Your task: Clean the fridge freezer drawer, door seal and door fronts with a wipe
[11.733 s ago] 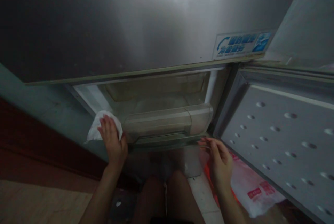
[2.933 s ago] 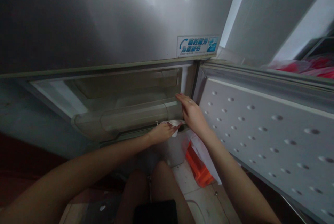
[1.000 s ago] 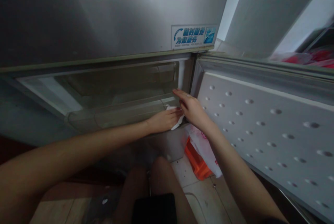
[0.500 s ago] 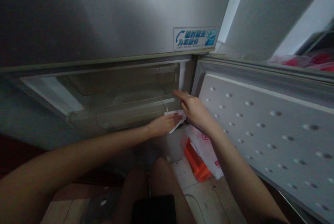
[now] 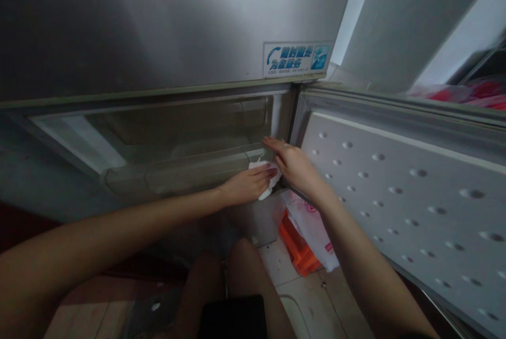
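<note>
My left hand (image 5: 247, 185) presses a white wipe (image 5: 270, 183) against the right front end of the clear freezer drawer (image 5: 177, 176) in the open lower compartment of a grey fridge. Its fingers lie over the wipe, holding it to the plastic. My right hand (image 5: 293, 166) rests just to the right of it, fingers stretched out flat against the drawer's right corner, next to the door hinge.
The lower fridge door (image 5: 399, 191) stands open to the right, its dimpled white inner panel facing me. An orange and white plastic bag (image 5: 306, 233) lies on the tiled floor below the hinge. My knees (image 5: 229, 265) are in front of the compartment. A blue sticker (image 5: 296, 58) marks the upper door.
My left hand has slid the wipe slightly up along the drawer's right end over the last second. Earlier it wiped the left side of the compartment. My right hand has stayed in place.
</note>
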Demonstrator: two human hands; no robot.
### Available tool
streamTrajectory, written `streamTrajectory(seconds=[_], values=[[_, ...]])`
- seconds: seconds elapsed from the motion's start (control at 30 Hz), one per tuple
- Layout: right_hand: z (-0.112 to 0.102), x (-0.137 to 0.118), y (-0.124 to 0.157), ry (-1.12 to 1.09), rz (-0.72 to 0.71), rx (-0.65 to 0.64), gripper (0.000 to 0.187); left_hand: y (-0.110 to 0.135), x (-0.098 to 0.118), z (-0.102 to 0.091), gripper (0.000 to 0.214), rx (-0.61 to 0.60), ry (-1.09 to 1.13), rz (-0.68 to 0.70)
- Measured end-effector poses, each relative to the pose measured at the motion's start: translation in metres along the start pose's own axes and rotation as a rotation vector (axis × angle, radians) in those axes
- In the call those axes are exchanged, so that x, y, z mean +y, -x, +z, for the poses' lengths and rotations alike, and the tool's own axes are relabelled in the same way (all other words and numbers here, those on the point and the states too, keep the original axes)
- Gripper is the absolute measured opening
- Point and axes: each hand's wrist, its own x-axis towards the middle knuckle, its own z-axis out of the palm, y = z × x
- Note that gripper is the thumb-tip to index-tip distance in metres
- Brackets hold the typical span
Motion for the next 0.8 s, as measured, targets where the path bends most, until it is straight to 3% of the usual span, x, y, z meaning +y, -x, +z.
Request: streamTrajectory(seconds=[0.2,0.37,0.57,0.7,0.8], values=[[-0.002,-0.002,0.000,0.030,0.031,-0.016,0.056,0.008,0.004,0.012,0.038,-0.045,0.033,-0.015],[-0.003,-0.003,0.000,0.019,0.027,-0.032,0.056,0.012,0.012,0.028,0.042,-0.085,0.204,-0.035],[-0.004,-0.005,-0.001,0.026,0.040,-0.027,0.055,0.025,0.022,0.041,0.037,-0.168,0.259,-0.008],[-0.003,-0.004,0.000,0.018,0.023,-0.016,0.054,0.047,0.042,0.031,0.038,-0.195,0.350,-0.129],[0.001,-0.001,0.001,0.017,0.005,0.016,0.052,0.075,0.065,0.005,0.044,-0.169,0.532,-0.384]])
